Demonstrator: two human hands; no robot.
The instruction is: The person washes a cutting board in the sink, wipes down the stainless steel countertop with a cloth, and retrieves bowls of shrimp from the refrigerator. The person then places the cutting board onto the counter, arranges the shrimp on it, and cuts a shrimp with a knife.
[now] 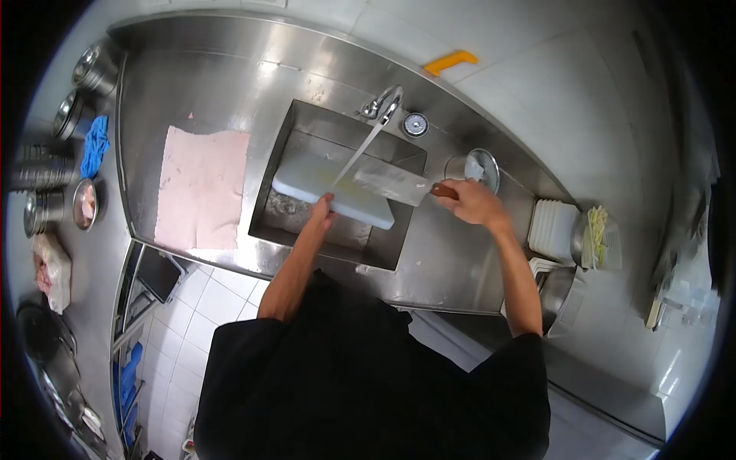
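Note:
My left hand is closed on the near edge of a pale blue-white cutting board, which lies tilted over the steel sink. In my right hand is the brown handle of a cleaver. Its wide blade points left, above the right part of the board; whether the two touch I cannot tell. From the tap a stream of water runs down onto the board between the hands.
A pink cloth lies left of the sink. Behind my right hand stands a metal pot. White trays and a container of sliced pale-green vegetables are at the right. Metal bowls line the left counter.

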